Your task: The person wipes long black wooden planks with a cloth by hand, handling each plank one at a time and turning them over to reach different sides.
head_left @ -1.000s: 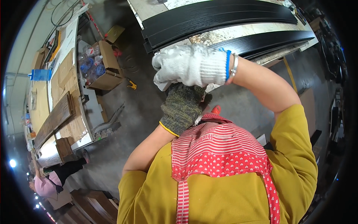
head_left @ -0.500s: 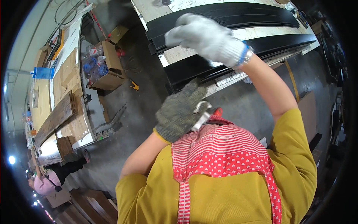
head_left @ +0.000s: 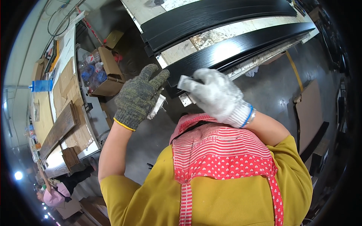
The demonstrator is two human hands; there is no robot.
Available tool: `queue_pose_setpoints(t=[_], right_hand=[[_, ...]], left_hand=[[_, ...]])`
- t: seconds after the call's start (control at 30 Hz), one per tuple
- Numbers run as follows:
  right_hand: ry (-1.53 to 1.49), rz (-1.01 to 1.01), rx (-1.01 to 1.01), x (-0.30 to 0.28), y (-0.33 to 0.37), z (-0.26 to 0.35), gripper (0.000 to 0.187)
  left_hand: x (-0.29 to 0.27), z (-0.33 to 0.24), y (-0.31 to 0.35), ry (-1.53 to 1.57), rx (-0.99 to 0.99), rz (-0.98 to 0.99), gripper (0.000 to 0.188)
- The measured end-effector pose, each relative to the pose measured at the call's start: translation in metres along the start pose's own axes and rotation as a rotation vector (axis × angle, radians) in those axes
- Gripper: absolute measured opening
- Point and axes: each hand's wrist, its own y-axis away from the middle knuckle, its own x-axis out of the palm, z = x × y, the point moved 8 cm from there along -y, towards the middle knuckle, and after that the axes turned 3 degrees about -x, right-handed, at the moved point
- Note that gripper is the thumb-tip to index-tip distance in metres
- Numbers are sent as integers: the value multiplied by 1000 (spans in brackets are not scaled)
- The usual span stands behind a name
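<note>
My left hand [head_left: 136, 98], in a dark grey-green knitted glove, is raised off the left end of the near board. A crumpled white scrap [head_left: 158, 107], perhaps paper or cloth, is tucked in its curled lower fingers; thumb and forefinger stick out. In a white knitted glove, my right hand [head_left: 222, 97] is closed with a small pale flat piece [head_left: 183, 82] at its fingertips, beside the near board's left end. Whether that piece touches the board I cannot tell. The glossy black near board [head_left: 260, 42] lies along the bench edge, and black boards [head_left: 215, 17] lie behind it.
The boards rest on a paint-stained white workbench [head_left: 181, 52]. To the left stand a cardboard box of plastic bottles [head_left: 109, 88] and another table [head_left: 85, 132] with brown planks [head_left: 58, 130]. A person [head_left: 54, 196] in pink is at the lower left. Cardboard [head_left: 311, 113] leans at right.
My right hand has come down and nearer from above the boards to the near board's left end. My left hand has moved left and slightly up, still with the white scrap.
</note>
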Motion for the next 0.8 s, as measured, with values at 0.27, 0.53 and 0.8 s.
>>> queue_pose_setpoints(t=[0.27, 0.53, 0.8], right_hand=[[-137, -252, -88, -37, -8, -24, 27], [-215, 208, -158, 8, -92, -38, 30], [48, 411, -232, 27, -114, -31, 24]], left_hand=[[-12, -29, 11, 108, 66, -152, 39], [33, -62, 10, 180, 8, -103, 41], [30, -61, 11, 196, -62, -103, 31]])
